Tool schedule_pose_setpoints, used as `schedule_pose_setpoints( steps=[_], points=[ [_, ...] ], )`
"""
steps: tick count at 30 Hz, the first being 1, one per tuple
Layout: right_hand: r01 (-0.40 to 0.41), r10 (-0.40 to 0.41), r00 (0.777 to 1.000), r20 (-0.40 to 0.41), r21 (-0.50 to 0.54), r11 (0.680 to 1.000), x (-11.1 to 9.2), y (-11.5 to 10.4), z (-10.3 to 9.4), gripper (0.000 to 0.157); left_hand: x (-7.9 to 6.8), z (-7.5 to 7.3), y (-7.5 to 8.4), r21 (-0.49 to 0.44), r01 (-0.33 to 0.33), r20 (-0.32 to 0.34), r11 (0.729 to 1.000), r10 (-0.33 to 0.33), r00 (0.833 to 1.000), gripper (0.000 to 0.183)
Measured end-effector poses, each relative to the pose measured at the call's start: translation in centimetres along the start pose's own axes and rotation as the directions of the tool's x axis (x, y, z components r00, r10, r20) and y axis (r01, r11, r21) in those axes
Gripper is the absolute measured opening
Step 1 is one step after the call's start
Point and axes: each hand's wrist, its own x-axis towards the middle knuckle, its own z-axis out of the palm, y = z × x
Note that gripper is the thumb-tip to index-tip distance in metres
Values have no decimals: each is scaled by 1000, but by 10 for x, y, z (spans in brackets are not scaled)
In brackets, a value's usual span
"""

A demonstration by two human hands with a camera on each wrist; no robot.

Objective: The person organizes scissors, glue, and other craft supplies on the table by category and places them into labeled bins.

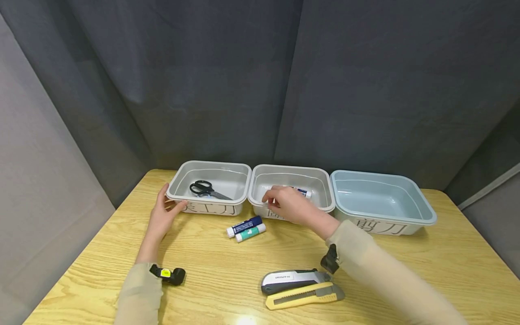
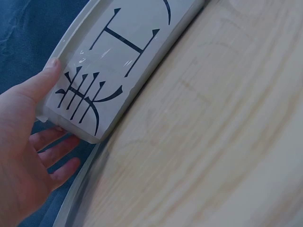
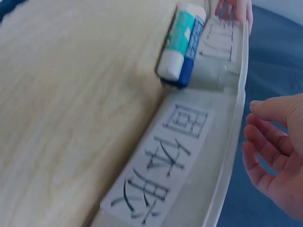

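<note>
My left hand point(image 1: 160, 216) holds the front left corner of the left grey bin point(image 1: 183, 197); its thumb lies on the front rim, the other fingers around the side. Inside that bin are black-handled scissors point(image 1: 201, 187), with something bluish partly hidden beneath. Over the front rim of the middle grey bin point(image 1: 325, 180) hovers my right hand point(image 1: 290, 204), fingers loosely bent and nothing between them in the right wrist view. Partly behind this hand, a blue and white glue stick point(image 1: 302, 192) lies in the middle bin.
A dark blue glue stick point(image 1: 245, 226) and a green one point(image 1: 250, 233) lie before the bins. Nearer are a grey-black utility knife point(image 1: 290, 280) and a yellow one point(image 1: 304, 295). At right stands a light blue bin point(image 1: 378, 194). Dark curtain point(image 1: 219, 81) hangs behind the wooden table point(image 1: 203, 280).
</note>
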Motion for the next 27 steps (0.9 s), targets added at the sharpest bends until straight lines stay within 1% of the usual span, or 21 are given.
schedule_pose_setpoints(
  steps=[7,15,22,27],
  points=[
    [49,-50,998,33,20,999,-2,-15,15,12,0,0,-1,4,-6,-1,1000,6,1000,86],
    [59,-64,994,94,52,997,-1,-26,27,15,1,0,-3,3,-23,-9,1000,23,1000,86],
    [75,-80,988,129,43,996,1,-32,41,25,2,0,-4,2,-25,-5,1000,25,1000,86],
    [80,-81,979,185,14,997,3,-35,52,35,1,1,-4,-4,-25,-5,1000,25,1000,85]
  ],
)
